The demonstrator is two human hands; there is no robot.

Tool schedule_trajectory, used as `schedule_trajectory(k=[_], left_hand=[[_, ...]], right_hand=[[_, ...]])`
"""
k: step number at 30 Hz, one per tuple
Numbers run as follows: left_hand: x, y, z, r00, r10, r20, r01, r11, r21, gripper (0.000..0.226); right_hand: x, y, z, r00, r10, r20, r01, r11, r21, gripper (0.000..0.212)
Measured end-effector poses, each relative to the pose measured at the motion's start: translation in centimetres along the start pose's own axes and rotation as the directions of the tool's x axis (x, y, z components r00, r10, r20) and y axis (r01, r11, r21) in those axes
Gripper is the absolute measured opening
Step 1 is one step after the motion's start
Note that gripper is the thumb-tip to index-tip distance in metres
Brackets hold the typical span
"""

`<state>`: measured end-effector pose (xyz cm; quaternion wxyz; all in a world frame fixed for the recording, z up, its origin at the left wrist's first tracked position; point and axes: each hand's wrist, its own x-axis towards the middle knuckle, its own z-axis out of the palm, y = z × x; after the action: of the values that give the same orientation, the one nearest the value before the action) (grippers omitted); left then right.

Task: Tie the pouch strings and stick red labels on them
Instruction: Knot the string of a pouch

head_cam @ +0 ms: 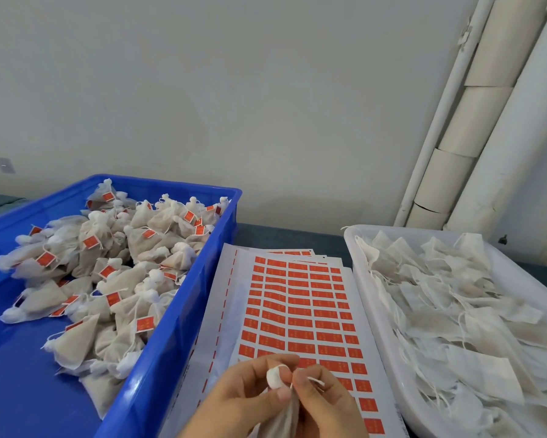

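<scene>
Left hand (234, 398) grips the upright pouch (281, 418), right hand (327, 404) pinches its string (314, 380), label sheet (297, 298) lying just beyond

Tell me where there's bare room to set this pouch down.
Bare floor in the blue crate, near-left of its labelled pouches. A dark table strip behind the label sheets. The white tray is packed with untied pouches.

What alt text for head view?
A left hand grips a white pouch at its neck while the right hand pinches its string, over a sheet of red labels. Blue bin of labelled pouches left; white bin of unlabelled ones right.
</scene>
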<state>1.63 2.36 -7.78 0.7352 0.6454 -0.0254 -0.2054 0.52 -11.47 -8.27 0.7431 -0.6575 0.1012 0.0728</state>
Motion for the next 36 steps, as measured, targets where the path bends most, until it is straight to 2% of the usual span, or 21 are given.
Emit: schedule_trajectory(k=[3,6,11,13,17,20,22,24,25,26,28,29,30,32,33,34,36], left_hand=[[0.1,-0.3,0.7,0.994,0.008,-0.11,0.008,0.989,0.148,0.022],[0.0,-0.2,0.9,0.983,0.063,-0.171,-0.018,0.967,0.253,0.009],[-0.2,-0.2,1.5,0.947,0.11,-0.3,-0.035,0.969,0.245,0.003],[-0.3,-0.1,2.2,0.921,0.148,-0.361,-0.06,0.968,0.243,0.002],[-0.4,-0.6,2.7,0.845,0.317,-0.43,-0.181,0.927,0.329,0.013],[-0.5,-0.8,2.4,0.827,0.409,-0.386,-0.245,0.88,0.406,0.02],[-0.5,-0.8,2.0,0.797,0.516,-0.314,-0.315,0.799,0.512,0.026],[-0.7,-0.4,1.5,0.736,0.651,-0.187,-0.412,0.649,0.639,0.033],[-0.9,0.1,1.3,0.706,0.704,-0.083,-0.458,0.543,0.704,0.026],[-0.9,0.2,1.1,0.668,0.743,0.033,-0.51,0.425,0.748,0.008],[-1.1,0.4,0.9,0.658,0.731,0.183,-0.516,0.259,0.817,0.037],[-1.2,0.4,0.9,0.679,0.707,0.201,-0.489,0.231,0.841,0.05],[-1.3,0.6,0.9,0.669,0.712,0.211,-0.465,0.18,0.867,0.059],[-1.5,0.6,0.9,0.679,0.7,0.22,-0.43,0.137,0.893,0.066],[-1.5,0.6,0.9,0.707,0.671,0.225,-0.412,0.131,0.902,0.064],[-1.4,0.8,1.1,0.72,0.654,0.232,-0.406,0.127,0.905,0.057],[-1.3,0.8,0.8,0.761,0.593,0.264,-0.43,0.156,0.889,0.023]], right_hand=[[0.0,-0.2,0.3,0.999,0.014,-0.04,-0.015,1.0,-0.02,0.012],[-0.2,-0.5,0.3,0.998,0.027,-0.053,-0.025,0.999,0.038,0.012],[-0.8,-0.6,0.6,0.995,0.094,-0.021,-0.088,0.976,0.2,0.007],[-0.7,-0.6,0.8,0.993,0.115,-0.04,-0.104,0.975,0.198,0.006],[-0.2,-0.5,0.8,0.991,0.122,-0.063,-0.114,0.987,0.112,0.006],[0.2,-0.5,0.6,0.992,0.111,-0.065,-0.109,0.993,0.038,0.007],[0.3,-0.6,0.4,0.993,0.109,-0.04,-0.108,0.994,0.017,0.007],[0.4,-0.7,0.3,0.993,0.119,-0.014,-0.119,0.993,0.027,0.008],[0.4,-0.7,0.3,0.991,0.133,-0.005,-0.132,0.99,0.045,0.008],[0.4,-0.7,0.3,0.989,0.149,0.005,-0.149,0.987,0.067,0.009],[0.5,-0.8,0.3,0.984,0.173,0.032,-0.175,0.98,0.091,0.012],[0.5,-0.8,0.3,0.984,0.174,0.042,-0.177,0.98,0.094,0.012],[0.6,-0.8,0.4,0.984,0.171,0.042,-0.175,0.98,0.096,0.013],[0.7,-0.7,0.4,0.986,0.162,0.03,-0.164,0.983,0.086,0.014],[0.7,-0.7,0.5,0.988,0.156,0.02,-0.157,0.985,0.071,0.015],[0.8,-0.7,0.5,0.989,0.15,0.01,-0.15,0.987,0.052,0.015],[0.9,-0.5,0.5,0.991,0.136,0.001,-0.136,0.99,0.027,0.016]])
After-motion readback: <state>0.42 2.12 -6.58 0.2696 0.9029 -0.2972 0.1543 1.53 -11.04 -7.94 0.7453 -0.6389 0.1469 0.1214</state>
